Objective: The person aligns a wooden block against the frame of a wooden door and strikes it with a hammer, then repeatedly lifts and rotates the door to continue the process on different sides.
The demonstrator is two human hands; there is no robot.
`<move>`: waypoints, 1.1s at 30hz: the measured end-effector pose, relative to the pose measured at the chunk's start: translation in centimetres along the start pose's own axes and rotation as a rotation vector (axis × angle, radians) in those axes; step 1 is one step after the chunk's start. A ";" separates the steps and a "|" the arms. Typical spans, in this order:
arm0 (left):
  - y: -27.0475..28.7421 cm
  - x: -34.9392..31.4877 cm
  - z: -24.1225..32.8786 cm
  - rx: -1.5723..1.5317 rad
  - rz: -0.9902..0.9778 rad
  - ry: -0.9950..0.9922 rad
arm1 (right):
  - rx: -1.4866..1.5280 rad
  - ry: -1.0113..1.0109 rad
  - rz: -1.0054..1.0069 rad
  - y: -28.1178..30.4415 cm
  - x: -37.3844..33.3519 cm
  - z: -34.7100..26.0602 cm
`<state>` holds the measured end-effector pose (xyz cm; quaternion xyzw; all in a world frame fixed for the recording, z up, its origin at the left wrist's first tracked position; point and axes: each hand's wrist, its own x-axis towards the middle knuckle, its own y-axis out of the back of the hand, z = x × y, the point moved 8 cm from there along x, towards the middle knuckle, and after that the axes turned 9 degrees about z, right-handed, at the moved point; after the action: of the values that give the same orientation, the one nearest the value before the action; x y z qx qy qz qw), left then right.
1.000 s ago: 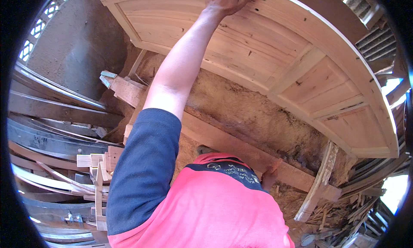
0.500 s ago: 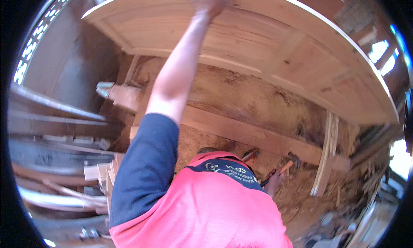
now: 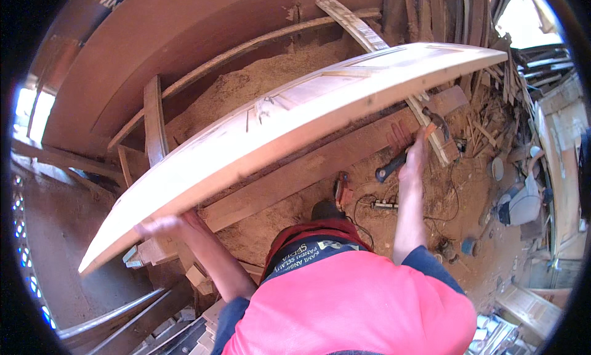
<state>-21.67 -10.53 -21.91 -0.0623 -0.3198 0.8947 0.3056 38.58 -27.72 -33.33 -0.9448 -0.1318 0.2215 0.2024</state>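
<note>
A pale wooden panelled door [image 3: 246, 152] slants across the view, its thick long edge facing me. My left hand [image 3: 165, 225] is closed on that edge near the left end, thumb along the side and the other fingers partly hidden beneath. My right hand [image 3: 416, 155] is closed round a claw hammer [image 3: 389, 169], whose black grip sticks out toward me and whose dark head points away to the right. Some fingers of this hand extend toward the underside of the door; whether they touch it is unclear.
Under the door runs a thick wooden beam [image 3: 295, 179]. Wooden supports [image 3: 155, 121] stand beyond it, over sawdust. A red power tool [image 3: 343, 190] with a dark cable lies near my feet. Scrap wood [image 3: 486, 130] and a pale container [image 3: 525, 201] are at the right.
The door has tipped from showing its panelled face steeply to lying flatter, edge toward me. My left hand has come from its far edge to the near left edge. The hammer hand has risen beside it.
</note>
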 end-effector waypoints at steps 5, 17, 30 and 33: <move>9.0 -7.9 -3.2 0.008 0.123 0.259 | -0.098 -0.056 0.163 0.9 1.2 -0.3; 20.3 -13.0 -9.9 0.182 0.385 0.385 | -0.055 -0.563 0.340 17.5 9.8 11.7; 23.3 -14.2 -13.7 0.238 0.569 0.610 | -0.168 -0.482 0.256 14.9 9.2 12.5; 23.1 -14.1 -14.1 0.231 0.581 0.662 | -0.203 -0.424 0.220 14.9 9.5 12.5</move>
<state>-17.70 -25.32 -48.33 -0.3975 -0.0720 0.9051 0.1328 43.31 -33.57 -53.65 -0.9013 -0.0895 0.4211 0.0489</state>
